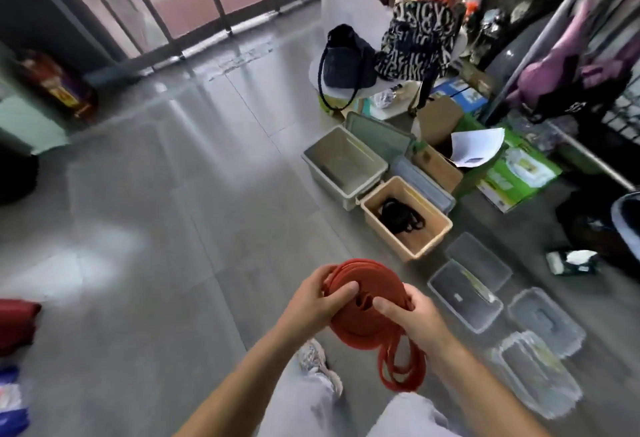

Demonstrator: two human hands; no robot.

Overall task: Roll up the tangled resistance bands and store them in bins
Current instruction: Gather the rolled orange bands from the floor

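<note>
A red resistance band [367, 284], mostly wound into a flat coil, is held between both hands at the lower middle. My left hand [317, 299] grips the coil's left side, thumb on top. My right hand [414, 318] grips the right side, and loose loops of the red band hang below it. A tan bin [433, 235] on the floor ahead to the right holds a coiled black band [401, 216]. Beside it stands a grey-white bin [367, 178] with nothing visible inside.
Several clear plastic lids and boxes [465, 292] lie on the floor to the right. Behind the bins are cardboard boxes, bags on a low stool [349, 58] and a clothes rack [571, 65]. My legs and one shoe [317, 362] are below. Grey tiled floor spreads to the left.
</note>
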